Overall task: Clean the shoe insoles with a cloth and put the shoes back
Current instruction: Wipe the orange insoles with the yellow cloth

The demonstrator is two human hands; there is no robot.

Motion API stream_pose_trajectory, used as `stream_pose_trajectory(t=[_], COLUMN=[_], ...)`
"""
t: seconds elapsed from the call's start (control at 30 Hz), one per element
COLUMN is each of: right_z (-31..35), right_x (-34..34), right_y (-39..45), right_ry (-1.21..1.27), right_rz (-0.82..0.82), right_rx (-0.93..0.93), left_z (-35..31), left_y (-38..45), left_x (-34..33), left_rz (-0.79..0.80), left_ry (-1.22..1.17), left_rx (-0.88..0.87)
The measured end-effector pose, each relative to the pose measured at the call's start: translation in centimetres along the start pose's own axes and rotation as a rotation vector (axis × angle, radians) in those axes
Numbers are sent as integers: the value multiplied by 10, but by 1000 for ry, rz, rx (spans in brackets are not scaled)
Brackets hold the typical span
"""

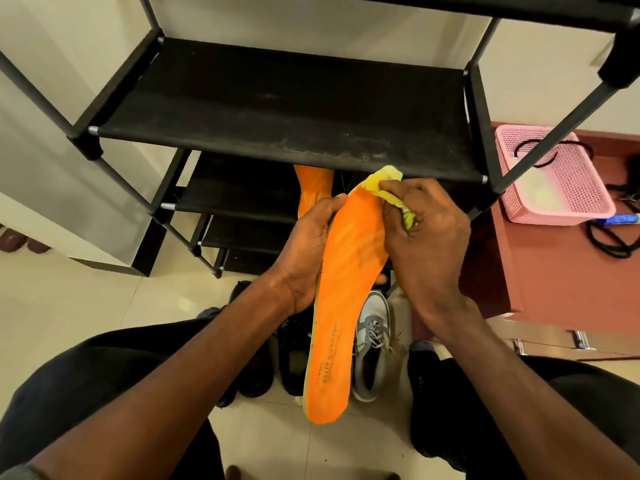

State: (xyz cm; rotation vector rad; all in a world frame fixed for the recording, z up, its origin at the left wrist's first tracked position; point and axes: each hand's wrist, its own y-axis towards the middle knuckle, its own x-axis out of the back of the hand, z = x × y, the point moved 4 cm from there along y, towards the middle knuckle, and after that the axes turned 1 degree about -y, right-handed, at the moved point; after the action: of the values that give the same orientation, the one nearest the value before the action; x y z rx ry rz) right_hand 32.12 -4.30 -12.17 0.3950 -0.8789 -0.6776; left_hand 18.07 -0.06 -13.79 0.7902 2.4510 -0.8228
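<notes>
Head view: wiping step, left hand grips orange insole below shoe rack, right hand pinches yellow cloth at toe; next, probably wipe heelward.

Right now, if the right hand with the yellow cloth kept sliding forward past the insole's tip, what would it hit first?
Probably the front edge of the black rack shelf just beyond the yellow cloth. The right hand wipes the orange insole toward it, though depth is unclear.
</notes>
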Motion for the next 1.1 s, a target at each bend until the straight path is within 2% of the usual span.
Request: stream_pose_trajectory(t=[0.17, 0.2, 0.3, 0.33, 0.47, 0.53, 0.63, 0.77, 0.83, 0.93, 1.03, 1.1], right_z=[21, 18, -5, -5, 24, 17, -1, 28, 20, 10, 32, 30], right_x=[-13, -11, -2, -3, -14, -11, -5, -16, -14, -10, -16, -15], right_y=[-14, -10, 3, 3, -17, -12, 0, -20, -15, -7, -22, -23], right_ry=[101, 62, -5, 24, 181, 105, 40, 134, 83, 63, 215, 188], right_rz=[212, 195, 54, 70, 278, 239, 110, 282, 258, 149, 239, 247], right_rx=[195, 189, -7, -19, 215, 192, 13, 256, 246, 110, 237, 263], left_z=[-2, -3, -2, -2, -2, -3, -2, -3, -3, -5, -5, -5], left_y=[3, 3, 3, 2, 4, 7, 5, 1, 2, 2, -2, -4], left_x=[8, 8, 7, 5, 9, 12, 9, 10, 11, 9, 7, 8], left_rz=[-4, 0, 26, 24, 18, 12, 8, -24, -35, -27, 8, 0], left_ry=[-22, -27, 12, 6, -83, -91, -33, -121, -126, -110, -163, -169], left_rx=[-36, -31, 14, 19, 27, 21, 34, 53, 61, 27, 90, 108])
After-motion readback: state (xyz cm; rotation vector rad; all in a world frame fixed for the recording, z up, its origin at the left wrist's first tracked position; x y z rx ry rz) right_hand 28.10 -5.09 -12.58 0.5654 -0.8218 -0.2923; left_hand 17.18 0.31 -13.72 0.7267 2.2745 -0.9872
